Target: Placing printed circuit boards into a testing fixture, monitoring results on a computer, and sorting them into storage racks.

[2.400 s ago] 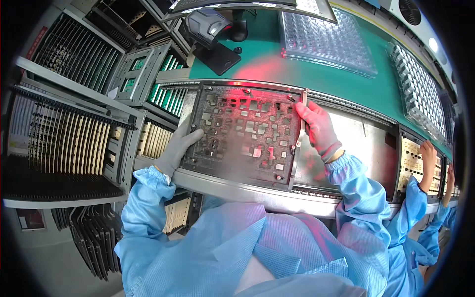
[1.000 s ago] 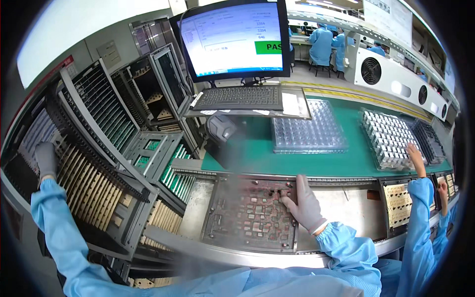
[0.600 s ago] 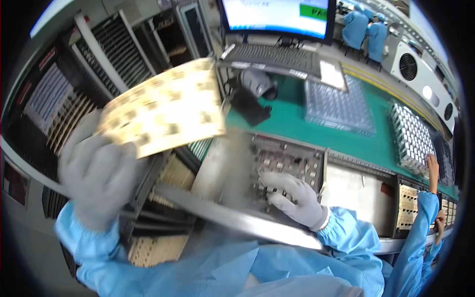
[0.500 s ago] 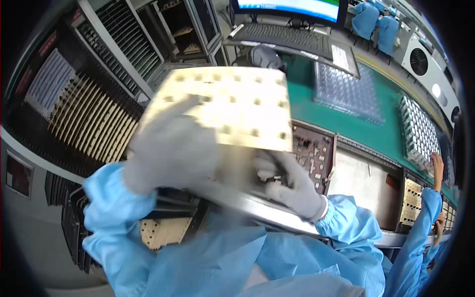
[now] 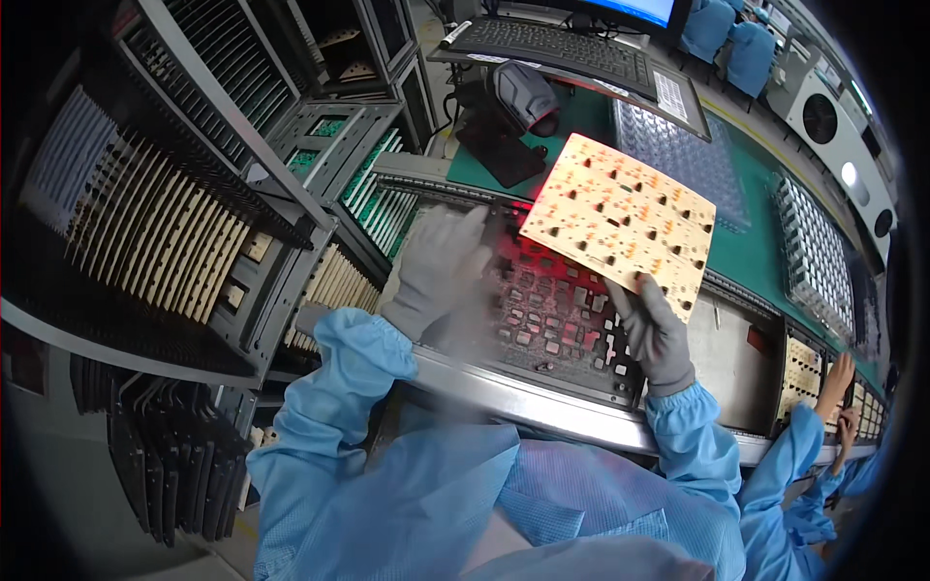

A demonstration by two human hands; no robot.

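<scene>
My right hand [image 5: 659, 334], in a grey glove, grips the lower edge of a cream circuit board panel [image 5: 625, 213] between thumb and fingers. The panel is tilted above the line and carries rows of small black parts and orange marks. Below and left of it lies a dark fixture tray [image 5: 552, 324] with many small pockets and metal-looking blocks, partly lit red. My left hand [image 5: 436, 266], also gloved, hovers by the tray's left end, fingers stretched out and blurred by motion. I see nothing held in it.
Racks of upright cream boards [image 5: 184, 232] stand at left, green boards [image 5: 373, 194] beside them. A grey handheld scanner [image 5: 523, 97] and keyboard [image 5: 552, 48] sit beyond the tray. Clear plastic trays [image 5: 668, 155] and a white-celled tray [image 5: 819, 252] lie right, near a co-worker's hand [image 5: 835, 382].
The panel has gone right and turned, from my left hand to my right hand. My left hand has come off it. The fixture tray is now uncovered and red light falls on it.
</scene>
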